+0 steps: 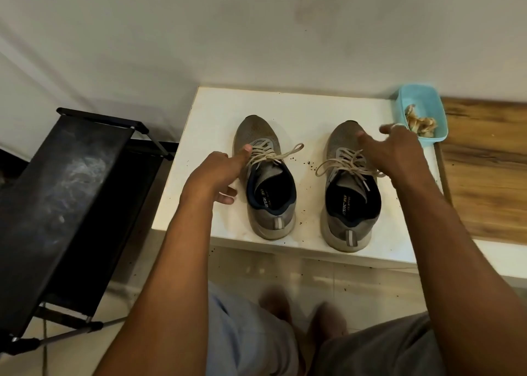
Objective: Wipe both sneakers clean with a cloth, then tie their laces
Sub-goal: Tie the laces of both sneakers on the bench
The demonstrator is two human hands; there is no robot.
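Both hands empty, fingers spread: left hand (216, 173) beside left sneaker (266, 176), right hand (399, 150) over right sneaker (352, 187). Cloth (420, 125) in blue tub (422, 102) right of right sneaker. Risk: reaching arm drags loose laces (346, 162), shifts sneaker.

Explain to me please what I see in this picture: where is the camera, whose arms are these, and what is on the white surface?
There is no machine here. The camera sits on a person's head and looks forward and down, so the two bare arms coming from the bottom edge are that person's own.

On the white table stand two grey sneakers side by side, toes pointing away from the person. The left hand is at the left sneaker, thumb at its laces. The right hand lies open over the right sneaker. Neither hand holds anything, as far as I can tell.

Dark crumbs of dirt lie around the shoes. At the table's far right corner stands a blue tub with a crumpled cloth inside. A black rack stands on the left.
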